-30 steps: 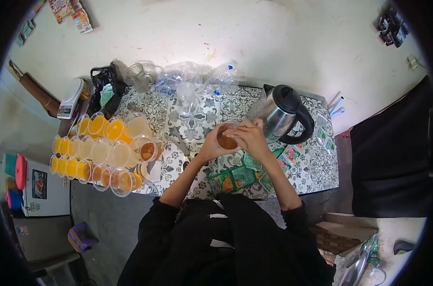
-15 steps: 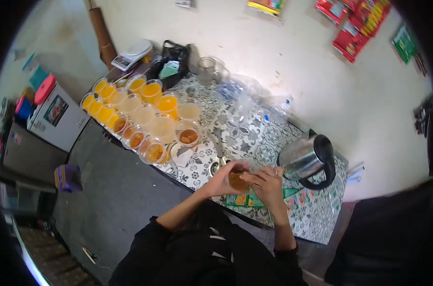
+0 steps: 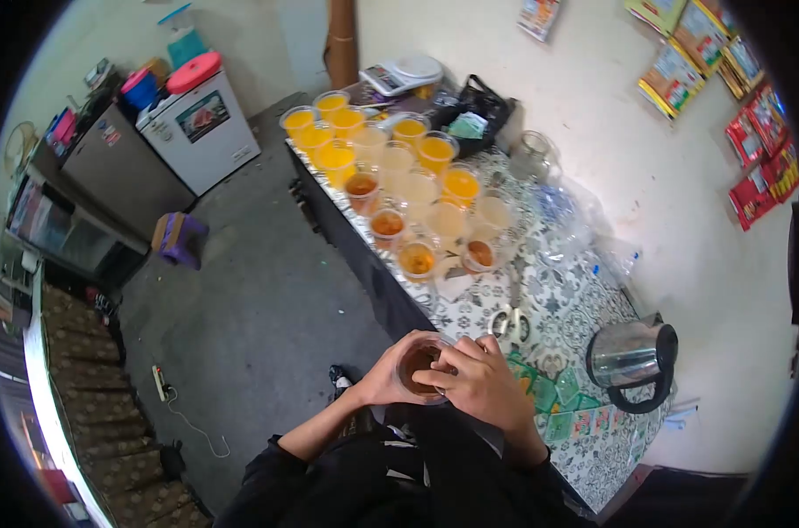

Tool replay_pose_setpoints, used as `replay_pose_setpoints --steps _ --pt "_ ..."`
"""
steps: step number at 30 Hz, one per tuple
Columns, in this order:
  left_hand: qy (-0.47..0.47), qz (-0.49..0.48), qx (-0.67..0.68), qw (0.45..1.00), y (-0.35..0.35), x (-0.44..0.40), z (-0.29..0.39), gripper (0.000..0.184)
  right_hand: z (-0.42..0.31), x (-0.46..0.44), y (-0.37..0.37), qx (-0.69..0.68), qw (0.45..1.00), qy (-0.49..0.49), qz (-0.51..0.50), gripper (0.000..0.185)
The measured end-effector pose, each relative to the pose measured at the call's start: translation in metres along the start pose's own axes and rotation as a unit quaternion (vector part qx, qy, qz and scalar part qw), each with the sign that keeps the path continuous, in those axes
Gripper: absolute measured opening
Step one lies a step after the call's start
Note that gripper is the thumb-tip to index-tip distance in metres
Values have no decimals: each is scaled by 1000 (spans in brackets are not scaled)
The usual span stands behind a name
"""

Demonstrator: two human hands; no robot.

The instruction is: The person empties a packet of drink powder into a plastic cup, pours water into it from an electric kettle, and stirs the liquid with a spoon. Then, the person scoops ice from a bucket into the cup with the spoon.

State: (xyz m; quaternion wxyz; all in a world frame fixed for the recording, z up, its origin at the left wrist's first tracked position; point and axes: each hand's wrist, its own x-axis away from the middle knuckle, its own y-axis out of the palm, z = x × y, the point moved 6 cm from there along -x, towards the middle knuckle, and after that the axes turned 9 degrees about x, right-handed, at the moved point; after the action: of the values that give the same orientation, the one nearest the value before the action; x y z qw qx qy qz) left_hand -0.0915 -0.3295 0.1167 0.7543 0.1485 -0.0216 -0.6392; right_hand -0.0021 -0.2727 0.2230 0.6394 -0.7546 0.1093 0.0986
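A clear plastic cup [image 3: 419,370] with brown-orange liquid is held in front of my body, near the table's front edge. My left hand [image 3: 389,374] wraps round the cup's left side. Over the cup's right side is my right hand [image 3: 477,378], its fingers bent and pinched at the rim; what they hold, if anything, is too small to make out. Green sachets [image 3: 565,396] lie on the patterned table [image 3: 593,471] to the right of my right hand. White-handled scissors [image 3: 510,324] rest on the table beyond the hands.
Rows of cups with yellow, pale and orange drinks [image 3: 421,187] stand on the far left part. A kettle [image 3: 623,355] is at the right. Behind the cups are a scale [image 3: 402,75], a black bag [image 3: 487,106] and a glass jar [image 3: 533,157]. A purple stool [image 3: 181,239] stands on the floor.
The view has turned left, showing more floor and the fridge side. The held cup has moved from over the table towards its front edge, still between both my hands.
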Motion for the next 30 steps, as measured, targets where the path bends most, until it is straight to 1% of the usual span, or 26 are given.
replay_pose_setpoints --steps 2,4,5,6,8,10,12,13,18,20,21,22,24,25,26,28,30 --pt "-1 12 -4 1000 -23 19 20 77 -20 -20 5 -10 1000 -26 -11 34" --pt "10 54 -74 996 -51 39 40 75 -43 -40 12 -49 996 -72 -5 35" --pt "37 61 -127 989 -66 48 52 75 -55 -52 18 -61 993 -97 -15 35" --pt "37 67 -131 988 -80 57 60 75 -66 -67 24 -64 993 -103 -13 35" --pt "57 100 -130 985 -108 76 76 76 -91 -97 35 -125 981 -143 29 36" --pt "45 128 -109 985 -135 96 80 78 -105 -125 54 -132 979 -150 42 37" --pt "44 191 -114 974 -165 114 88 78 -115 -154 67 -96 983 -136 79 38" --pt "66 200 -162 964 -178 122 99 78 -120 -166 73 -82 984 -131 91 39" --pt "59 259 -151 952 -242 152 105 78 -151 -216 101 -107 979 -163 57 39" --pt "93 278 -147 945 -265 155 106 79 -162 -235 113 -107 978 -177 30 37" --pt "91 284 -135 945 -275 155 105 81 -166 -248 113 -111 980 -164 28 32" --pt "89 287 -133 944 -284 154 106 81 -167 -260 119 -113 979 -165 25 32" --pt "91 310 -149 935 -304 149 110 82 -159 -287 128 -200 971 -121 60 25" --pt "103 313 -147 933 -318 146 110 81 -155 -302 126 -197 971 -118 58 22" --pt "104 319 -144 931 -333 141 110 81 -150 -316 132 -197 971 -122 53 22" --pt "99 344 -96 929 -366 132 109 82 -133 -339 139 -268 954 -101 88 23" --pt "107 342 -111 927 -400 118 112 84 -122 -366 146 -278 949 -108 102 24"
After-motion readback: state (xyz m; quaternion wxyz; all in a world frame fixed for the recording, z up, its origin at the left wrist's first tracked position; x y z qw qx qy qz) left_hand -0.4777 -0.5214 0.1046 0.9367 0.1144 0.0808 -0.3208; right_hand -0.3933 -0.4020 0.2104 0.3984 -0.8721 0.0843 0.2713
